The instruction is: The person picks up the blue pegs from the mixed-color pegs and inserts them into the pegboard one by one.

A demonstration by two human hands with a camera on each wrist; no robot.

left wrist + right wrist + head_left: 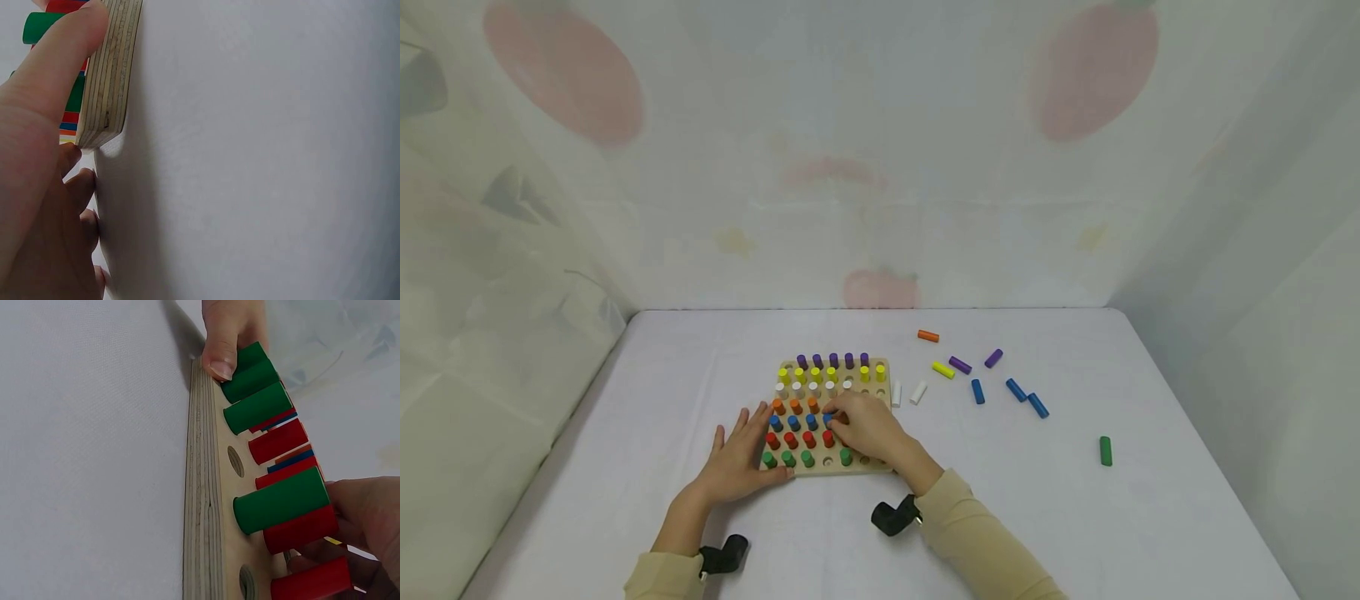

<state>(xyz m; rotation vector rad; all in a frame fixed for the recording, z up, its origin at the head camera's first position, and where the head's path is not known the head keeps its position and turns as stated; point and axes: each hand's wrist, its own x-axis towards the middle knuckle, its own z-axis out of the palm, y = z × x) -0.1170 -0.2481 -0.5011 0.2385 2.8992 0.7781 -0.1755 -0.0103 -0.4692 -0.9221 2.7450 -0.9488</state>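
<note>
Your left hand (741,458) is spread wide, its thumb touching the near-left corner of a wooden pegboard (859,468) on the white table (820,537) before you. Your right hand (872,429) pinches a blue peg (827,419) at the board's blue row. Loose coloured pegs (1017,390) lie rightward.

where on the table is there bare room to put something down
Free: the tabletop between the right sleeve and the lone green peg, and the far-left corner beyond the left hand, left of the pegboard. Crowded: the pegboard itself, and the area just right of it, strewn with loose pegs.
</note>
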